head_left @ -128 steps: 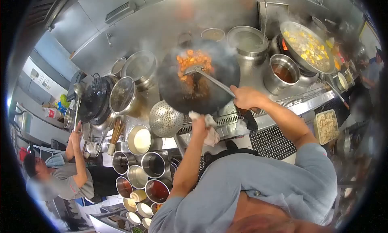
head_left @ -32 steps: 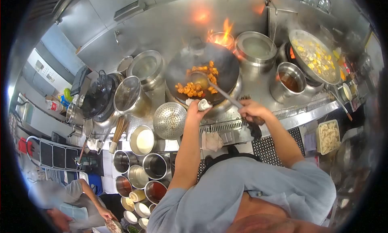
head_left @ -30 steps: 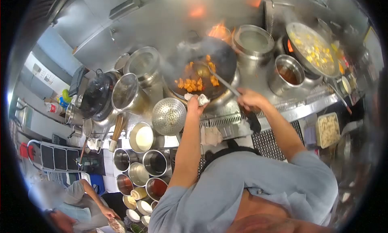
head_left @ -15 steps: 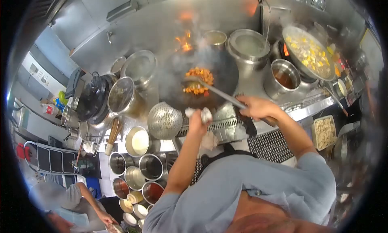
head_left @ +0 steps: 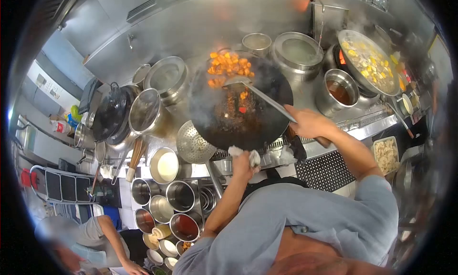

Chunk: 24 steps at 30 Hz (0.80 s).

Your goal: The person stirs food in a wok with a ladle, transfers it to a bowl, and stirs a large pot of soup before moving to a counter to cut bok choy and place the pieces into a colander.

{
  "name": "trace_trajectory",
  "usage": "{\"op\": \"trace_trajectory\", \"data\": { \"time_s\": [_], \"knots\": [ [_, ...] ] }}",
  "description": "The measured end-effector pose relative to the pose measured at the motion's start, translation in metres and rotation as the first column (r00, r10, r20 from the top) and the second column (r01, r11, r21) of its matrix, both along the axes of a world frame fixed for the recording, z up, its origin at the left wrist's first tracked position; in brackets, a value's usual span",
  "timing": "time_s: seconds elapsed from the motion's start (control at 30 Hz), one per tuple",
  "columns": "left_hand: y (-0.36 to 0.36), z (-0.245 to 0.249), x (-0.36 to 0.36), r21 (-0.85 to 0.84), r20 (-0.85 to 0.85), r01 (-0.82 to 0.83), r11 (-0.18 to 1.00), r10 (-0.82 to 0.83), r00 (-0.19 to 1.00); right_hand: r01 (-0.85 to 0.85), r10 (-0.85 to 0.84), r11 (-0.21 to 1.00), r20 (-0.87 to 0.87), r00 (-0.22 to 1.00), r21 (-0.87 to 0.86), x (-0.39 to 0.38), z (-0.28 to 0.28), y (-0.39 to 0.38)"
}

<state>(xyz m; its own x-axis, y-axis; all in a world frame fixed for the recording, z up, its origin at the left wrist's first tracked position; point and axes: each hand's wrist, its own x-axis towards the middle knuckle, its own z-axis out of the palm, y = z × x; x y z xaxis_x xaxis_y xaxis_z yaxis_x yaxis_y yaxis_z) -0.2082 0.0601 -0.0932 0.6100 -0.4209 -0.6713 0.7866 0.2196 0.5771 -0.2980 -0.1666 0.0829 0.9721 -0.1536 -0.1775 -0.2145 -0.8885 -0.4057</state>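
Along the near edge of the steel worktop [head_left: 305, 97], a black wok [head_left: 260, 132] sits in front of the person, with smoke rising at its left side. The left hand [head_left: 244, 166], at the wok's near rim, has its fingers curled round a white cloth [head_left: 256, 158]; whether they also grip the wok through it, I cannot tell. The right hand [head_left: 310, 123] has its fingers wrapped round the handle of a ladle [head_left: 268, 100], whose wooden end sticks out below the fist and whose bowl is over the wok. Orange chunks [head_left: 231, 63] cluster at the wok's far side, some possibly airborne; 1 red piece [head_left: 242, 110] is near the middle. A perforated skimmer [head_left: 194, 144] is just left of the wok. Farther right stand a steel pot [head_left: 329, 106] of brown liquid and a wide pan [head_left: 350, 70] of yellow and pale pieces.
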Motion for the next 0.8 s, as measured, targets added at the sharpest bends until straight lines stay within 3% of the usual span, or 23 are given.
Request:
{"op": "trace_trajectory", "data": {
  "time_s": [0.07,0.1,0.13,0.17,0.23,0.27,0.33,0.4,0.43,0.5,0.53,0.57,0.67,0.7,0.73,0.77,0.8],
  "knots": [
    [-0.014,0.031,0.013,-0.011,-0.006,-0.238,0.971,0.238,0.971,-0.061,0.061,0.998,0.041,0.997,0.0,-0.015,0.006,0.0],
    [-0.014,0.034,0.029,-0.051,0.11,-0.131,0.99,0.136,0.985,-0.026,0.03,0.999,-0.11,0.993,0.038,-0.025,0.032,0.007],
    [-0.018,0.034,0.047,-0.113,0.108,-0.091,0.989,0.103,0.989,0.017,0.001,0.998,-0.256,0.967,0.068,-0.032,0.053,0.012],
    [-0.024,0.022,0.064,-0.141,0.111,-0.059,0.988,0.075,0.991,0.016,0.002,0.997,-0.254,0.967,0.07,-0.032,0.066,0.015],
    [-0.033,-0.002,0.085,-0.187,0.062,-0.07,0.98,0.083,0.995,0.079,0.04,0.972,-0.485,0.874,0.222,-0.034,0.081,0.017],
    [-0.033,0.002,0.081,-0.134,0.052,-0.064,0.989,0.072,0.996,0.091,0.026,0.972,-0.479,0.878,0.219,-0.039,0.074,0.014],
    [-0.025,0.042,0.054,-0.136,0.049,-0.023,0.99,0.03,0.998,-0.175,0.189,0.982,-0.242,0.952,0.076,-0.037,0.047,0.003],
    [-0.022,0.065,0.045,-0.152,0.03,0.009,0.988,-0.004,1.0,-0.171,0.174,0.985,-0.245,0.954,0.034,-0.015,0.023,-0.004],
    [-0.024,0.058,0.053,-0.196,-0.022,-0.023,0.98,0.019,1.0,-0.174,0.169,0.985,-0.261,0.95,0.006,-0.006,0.011,-0.002],
    [-0.029,0.049,0.063,-0.183,-0.008,-0.034,0.983,0.034,0.999,-0.022,0.04,0.999,-0.426,0.904,0.047,0.026,0.007,0.008],
    [-0.029,0.024,0.064,-0.162,0.045,-0.053,0.985,0.061,0.997,-0.07,0.066,0.998,-0.279,0.958,-0.005,0.034,-0.018,0.003],
    [-0.024,0.008,0.054,-0.157,0.044,-0.053,0.986,0.061,0.997,-0.071,0.068,0.997,-0.28,0.958,0.0,0.036,-0.03,0.005],
    [-0.013,-0.016,0.019,-0.039,0.136,-0.048,0.998,0.053,0.989,-0.034,0.034,0.995,-0.005,0.999,-0.098,0.038,-0.045,-0.002],
    [-0.008,-0.012,0.009,-0.006,0.056,0.008,1.0,-0.007,0.998,-0.037,0.038,0.993,0.008,0.999,-0.112,0.037,-0.03,-0.007],
    [-0.003,-0.008,0.004,0.031,-0.033,0.065,0.997,-0.064,0.997,0.081,-0.073,0.963,-0.039,0.997,0.259,0.03,-0.015,-0.009],
    [-0.004,0.0,0.008,0.033,-0.037,0.058,0.998,-0.057,0.998,0.204,-0.155,0.781,-0.134,0.979,0.59,0.022,-0.004,-0.006],
    [-0.01,0.011,0.02,-0.023,-0.005,-0.046,0.999,0.046,0.999,0.298,-0.253,0.623,-0.174,0.952,0.723,0.018,0.002,-0.006]
  ]
}}
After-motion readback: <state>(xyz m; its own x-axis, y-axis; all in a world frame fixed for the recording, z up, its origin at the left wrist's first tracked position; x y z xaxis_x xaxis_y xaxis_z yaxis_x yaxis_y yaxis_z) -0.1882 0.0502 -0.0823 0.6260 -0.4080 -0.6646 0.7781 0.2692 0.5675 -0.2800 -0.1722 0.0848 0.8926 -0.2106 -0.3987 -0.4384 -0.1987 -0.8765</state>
